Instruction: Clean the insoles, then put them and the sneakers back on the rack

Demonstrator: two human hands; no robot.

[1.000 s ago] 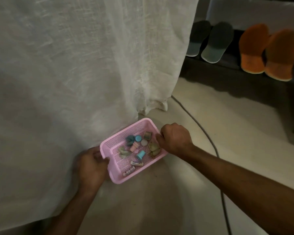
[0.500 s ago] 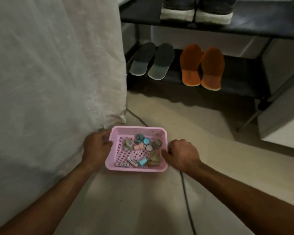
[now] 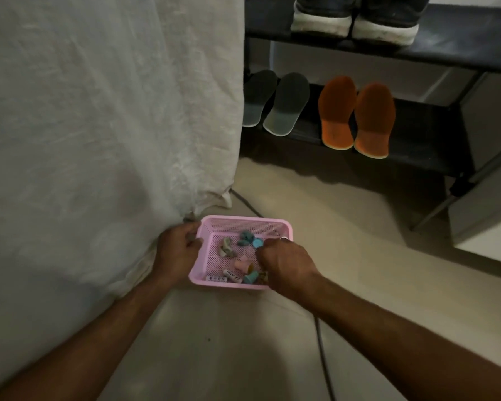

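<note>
Down on the lower rack shelf (image 3: 417,146), grey insoles (image 3: 287,104) and orange insoles (image 3: 356,114) lie lengthwise front-to-back, heels frontward. Left hand (image 3: 177,250) grips the pink basket (image 3: 243,222); right hand (image 3: 284,263) reaches inside, fingers curled, grasp hidden.

Basket (image 3: 272,224): on the floor (image 3: 344,227) in front of you, between your left hand (image 3: 176,250) and right hand (image 3: 284,260).
Curtain (image 3: 99,111): to your left, touching the floor.
Rack (image 3: 446,47): behind the basket, to the right.
Sneakers (image 3: 353,21): on its upper shelf.
Insoles (image 3: 356,117): two pairs side by side on the lower shelf.
Cable (image 3: 321,342): along the floor, passing under the basket.
</note>
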